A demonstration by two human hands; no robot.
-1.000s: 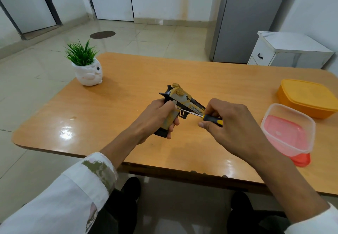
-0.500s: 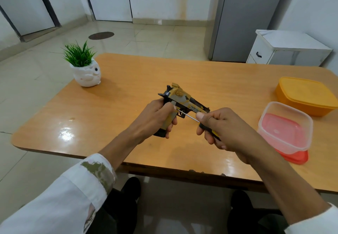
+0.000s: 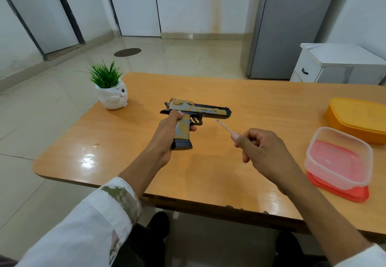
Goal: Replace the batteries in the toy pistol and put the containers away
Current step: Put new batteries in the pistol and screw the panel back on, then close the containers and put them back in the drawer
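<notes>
A white sleeve (image 3: pixel 83 220) with a greenish print covers the left forearm at the lower left edge. On the far left corner of the wooden counter (image 3: pixel 129 141) stands a small potted plant (image 3: pixel 111 91), green spiky leaves in a white pot shaped like an animal. Right of it, near the middle of the counter, the left grip (image 3: pixel 167 133) is wrapped round the handle of the toy pistol (image 3: pixel 196 110), fingers curled across the front of the handle below the trigger guard. The pistol is tan and dark, held side-on with its barrel level and pointing right and its dark base towards the person; I cannot tell whether it touches the counter. Just below the muzzle end, and apart from it, is the tip of a thin screwdriver (image 3: pixel 225 126), whose shaft slants down and right into the right grip (image 3: pixel 263 149). That grip is closed round the tool, thumb lying along the shaft, and the tool's handle is hidden in the fist. Further right, near the counter's front edge, a clear container (image 3: pixel 334 174) sits on a red lid (image 3: pixel 342 193). Just behind it rests a closed yellow container (image 3: pixel 359 118). Beyond the counter on the right stands a white cabinet (image 3: pixel 334 62).
</notes>
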